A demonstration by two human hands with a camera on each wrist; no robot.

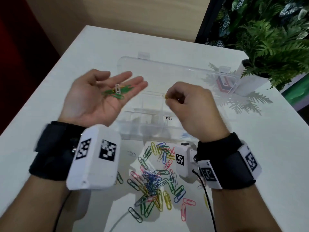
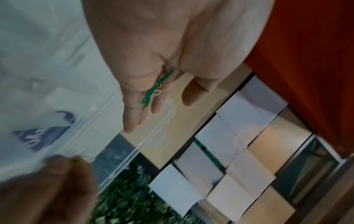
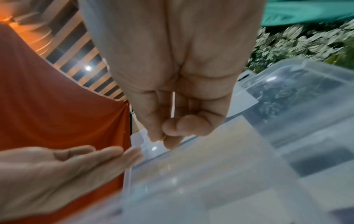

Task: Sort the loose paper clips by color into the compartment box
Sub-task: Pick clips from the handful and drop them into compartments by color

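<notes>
My left hand (image 1: 100, 96) is held palm up, fingers straight, left of the clear compartment box (image 1: 150, 121). On its fingers lie several green clips (image 1: 115, 92) and a white clip (image 1: 118, 88); the left wrist view shows the green clips (image 2: 153, 89) too. My right hand (image 1: 187, 104) hovers over the box and pinches a yellow clip (image 1: 166, 96) between thumb and fingertips (image 3: 164, 136). The box's lid (image 1: 175, 76) lies open behind it. A heap of loose coloured clips (image 1: 155, 180) lies on the white table (image 1: 260, 148) between my wrists.
A potted fern in a white pot (image 1: 250, 81) stands at the table's far right, beside the open lid. A black cable (image 1: 207, 198) runs from my right wrist camera down toward the near edge. A green plant wall (image 1: 250, 17) rises behind the table.
</notes>
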